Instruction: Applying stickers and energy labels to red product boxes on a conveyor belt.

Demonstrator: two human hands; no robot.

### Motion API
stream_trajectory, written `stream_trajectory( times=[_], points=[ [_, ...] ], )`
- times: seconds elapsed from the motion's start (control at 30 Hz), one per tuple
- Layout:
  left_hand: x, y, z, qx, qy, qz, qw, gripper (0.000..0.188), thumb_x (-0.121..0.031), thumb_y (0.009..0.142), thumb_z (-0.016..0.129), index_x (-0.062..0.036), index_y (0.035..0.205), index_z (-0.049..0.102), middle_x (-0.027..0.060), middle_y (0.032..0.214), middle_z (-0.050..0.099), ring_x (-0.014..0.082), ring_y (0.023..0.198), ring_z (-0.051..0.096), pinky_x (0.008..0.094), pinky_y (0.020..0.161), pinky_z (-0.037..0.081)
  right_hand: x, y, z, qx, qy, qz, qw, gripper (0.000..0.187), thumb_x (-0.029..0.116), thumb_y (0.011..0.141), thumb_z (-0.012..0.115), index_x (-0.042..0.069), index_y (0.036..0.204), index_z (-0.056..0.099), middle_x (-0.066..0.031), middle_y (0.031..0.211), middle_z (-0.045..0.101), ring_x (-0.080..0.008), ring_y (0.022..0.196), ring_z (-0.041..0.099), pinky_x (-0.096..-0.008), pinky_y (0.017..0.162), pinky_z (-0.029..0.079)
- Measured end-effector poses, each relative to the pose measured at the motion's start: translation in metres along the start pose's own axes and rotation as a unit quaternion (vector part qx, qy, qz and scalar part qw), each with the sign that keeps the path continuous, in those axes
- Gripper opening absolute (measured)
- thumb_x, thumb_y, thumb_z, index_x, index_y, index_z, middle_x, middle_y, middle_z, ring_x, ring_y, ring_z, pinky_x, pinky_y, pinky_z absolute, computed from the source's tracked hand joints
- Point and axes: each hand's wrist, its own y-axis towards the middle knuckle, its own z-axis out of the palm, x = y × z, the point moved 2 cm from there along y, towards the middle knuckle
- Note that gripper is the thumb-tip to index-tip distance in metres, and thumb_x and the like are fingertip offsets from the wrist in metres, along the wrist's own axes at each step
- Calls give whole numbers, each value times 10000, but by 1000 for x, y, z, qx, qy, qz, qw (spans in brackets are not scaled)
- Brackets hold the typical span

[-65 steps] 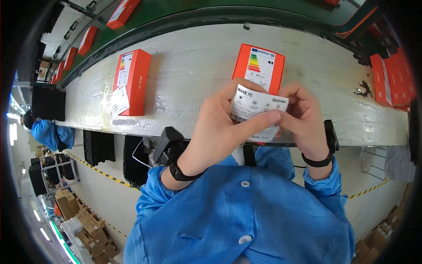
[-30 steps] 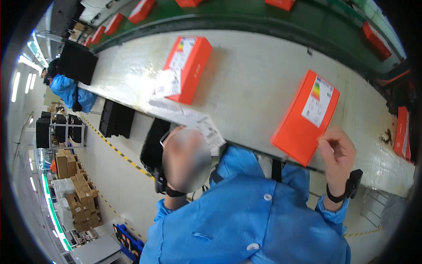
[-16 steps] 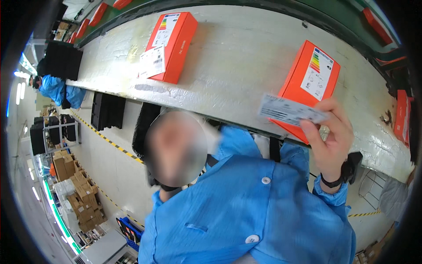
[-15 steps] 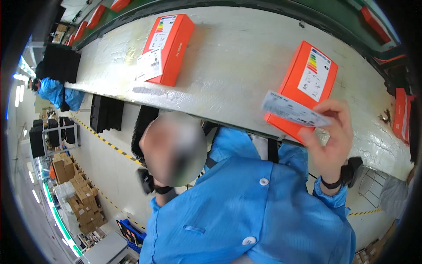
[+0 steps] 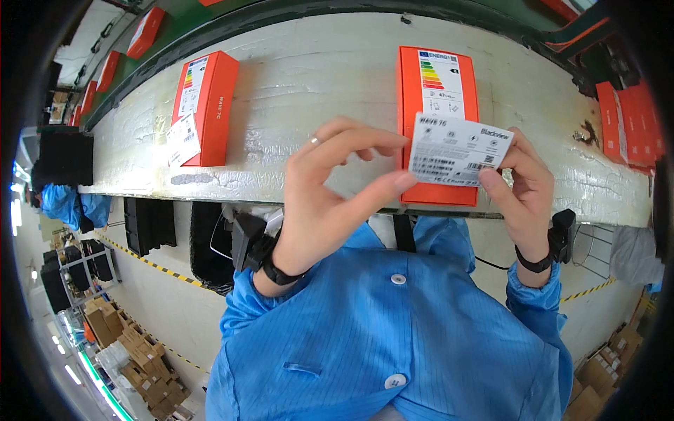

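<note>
My right hand (image 5: 521,184) pinches a white printed label (image 5: 458,151) at its right edge, between thumb and fingers. The label is held up over the lower part of an orange box (image 5: 411,88), hiding some of it. A colored energy-rating sticker (image 5: 441,78) is on the box's top face. Close to the label's left edge, my left hand (image 5: 337,186) has thumb and fingers apart, with nothing between them. Farther left lies a second orange box (image 5: 219,109) with a similar sticker; a white label (image 5: 184,142) sits at its near left edge, partly hanging past it.
Both boxes rest on a worn, pale work surface (image 5: 316,77). Behind its dark rail runs a green conveyor (image 5: 175,49) carrying orange boxes. More orange boxes (image 5: 635,126) stand at the right end. Black trays (image 5: 149,224) and a black bin (image 5: 209,252) sit below the front edge.
My left hand has come up from the lower left to beside the label. My right hand has turned the label to face me. The view has shifted, and the near box now appears straighter.
</note>
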Motion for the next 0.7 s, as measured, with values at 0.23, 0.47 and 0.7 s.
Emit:
stream_trajectory(
  times=[0.23, 0.47, 0.7],
  points=[
    [-2, 16, 18, 33, -69, -110, 991, 139, -139, 868, 784, -13, 838, 733, 33, 809, 679, 114, 766, 578, 287, 719, 427, 16, 5, 1, -83, -115, 30, 989, 126, 76, 841, 785, 0, 880, 693, -43, 924, 602, -94, 755, 549, -232, 633, 424],
    [9, 16, 20, 61, -122, -195, 971, 203, -199, 904, 768, -5, 856, 733, -1, 738, 661, 49, 715, 522, 248, 629, 379, -3, 6, -6, 10, 78, 131, 988, 128, 103, 887, 765, 8, 849, 689, -9, 825, 608, -68, 704, 571, -223, 641, 433],
    [20, 10, 25, 84, -84, -219, 969, 242, -212, 920, 762, 18, 859, 719, 23, 734, 665, 43, 666, 514, 220, 579, 397, -27, -9, 2, 27, 115, 175, 977, 163, 132, 937, 736, 1, 861, 673, 2, 838, 629, -51, 774, 587, -222, 711, 459]
  ],
)
